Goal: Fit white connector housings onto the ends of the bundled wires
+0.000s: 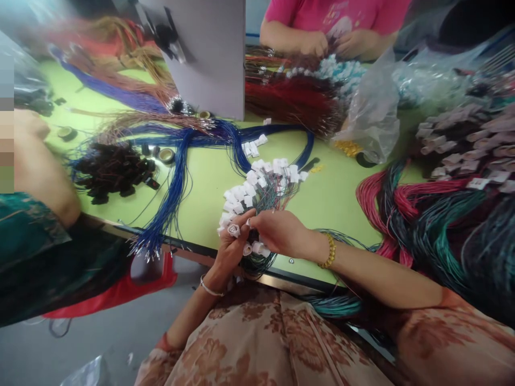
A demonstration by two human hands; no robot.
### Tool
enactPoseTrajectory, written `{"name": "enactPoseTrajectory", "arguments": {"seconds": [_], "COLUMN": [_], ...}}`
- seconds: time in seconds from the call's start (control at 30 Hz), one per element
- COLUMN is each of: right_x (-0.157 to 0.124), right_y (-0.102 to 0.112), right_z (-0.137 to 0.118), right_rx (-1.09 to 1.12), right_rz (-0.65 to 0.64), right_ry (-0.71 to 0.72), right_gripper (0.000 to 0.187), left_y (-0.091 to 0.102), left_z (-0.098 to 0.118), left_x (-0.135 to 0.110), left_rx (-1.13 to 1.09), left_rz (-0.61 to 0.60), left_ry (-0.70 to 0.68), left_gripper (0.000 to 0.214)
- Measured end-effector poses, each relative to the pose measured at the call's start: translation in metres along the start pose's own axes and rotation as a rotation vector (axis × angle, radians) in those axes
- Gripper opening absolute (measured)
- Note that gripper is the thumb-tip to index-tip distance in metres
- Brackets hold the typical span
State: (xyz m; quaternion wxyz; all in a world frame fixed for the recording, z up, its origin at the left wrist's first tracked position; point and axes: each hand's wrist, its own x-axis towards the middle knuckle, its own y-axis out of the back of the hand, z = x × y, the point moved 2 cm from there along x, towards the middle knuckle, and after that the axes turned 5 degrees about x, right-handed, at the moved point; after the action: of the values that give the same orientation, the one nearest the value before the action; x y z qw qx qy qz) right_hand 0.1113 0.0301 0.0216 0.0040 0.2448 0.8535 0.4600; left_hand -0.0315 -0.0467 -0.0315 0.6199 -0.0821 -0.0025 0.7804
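My left hand [230,251], with a pale bangle at its wrist, is closed on a white plug connector [233,230] whose round open end faces me. Against it, the thumb and fingers of my right hand [281,233] are pinched together; what lies between them is too small to make out. Just below the hands are more white connectors [260,249], with dark green wires [257,265] hanging at the table edge. Beyond my hands, a bunch of white connectors [239,195] on thin wires lies fanned out on the green table [201,187].
Blue wires [181,182] and a heap of black connectors [112,171] lie on the left. Red, black and green wire bundles [434,214] cover the right side. A grey panel [213,59] stands at the back. One co-worker in pink [333,21] sits opposite; another person's arm [48,166] is at left.
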Motion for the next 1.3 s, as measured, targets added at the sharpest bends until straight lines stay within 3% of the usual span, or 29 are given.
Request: {"name": "enactPoseTrajectory", "arguments": {"seconds": [0.1,0.3,0.43,0.5,0.57,0.67,0.73,0.87,0.97,1.1,1.3], "right_x": [0.002,-0.001,-0.005,-0.005,-0.009,-0.028,-0.049,-0.076,-0.078,-0.074,-0.071], "right_y": [0.002,-0.011,-0.018,-0.001,0.031,0.086,0.11,0.12,0.112,0.111,0.107], "right_z": [-0.004,-0.027,-0.03,-0.016,0.015,0.088,0.138,0.198,0.211,0.213,0.198], "right_rx": [-0.091,-0.334,-0.213,-0.046,0.034,-0.006,-0.057,-0.069,-0.045,0.008,0.207], "right_rz": [-0.087,-0.091,-0.029,0.09,0.29,0.551,0.607,0.597,0.58,0.578,0.706], "right_ry": [-0.002,0.049,0.0,-0.023,-0.097,-0.431,-0.727,-0.84,-0.825,-0.779,-0.764], "right_gripper": [0.027,0.037,0.043,0.035,0.025,0.02,0.02,0.024,0.026,0.017,0.018], "left_y": [-0.001,-0.001,0.0,-0.001,-0.001,-0.004,-0.006,-0.01,-0.012,-0.014,-0.006], "left_z": [0.0,0.002,0.008,0.013,0.017,0.017,0.014,0.014,0.018,0.02,0.014], "left_x": [0.001,-0.001,0.0,0.001,0.001,-0.001,-0.001,0.001,0.003,0.001,-0.003], "left_rx": [0.002,0.044,0.071,0.092,0.121,0.037,-0.08,-0.037,-0.002,-0.002,0.015], "left_rz": [-0.013,0.036,0.058,0.053,0.072,0.125,0.149,0.165,0.179,0.17,0.142], "left_ry": [-0.016,-0.011,-0.007,-0.033,-0.07,-0.033,0.032,-0.061,-0.127,-0.078,-0.05], "left_gripper": [0.041,0.04,0.032,0.03,0.031,0.032,0.033,0.046,0.051,0.049,0.039]}}
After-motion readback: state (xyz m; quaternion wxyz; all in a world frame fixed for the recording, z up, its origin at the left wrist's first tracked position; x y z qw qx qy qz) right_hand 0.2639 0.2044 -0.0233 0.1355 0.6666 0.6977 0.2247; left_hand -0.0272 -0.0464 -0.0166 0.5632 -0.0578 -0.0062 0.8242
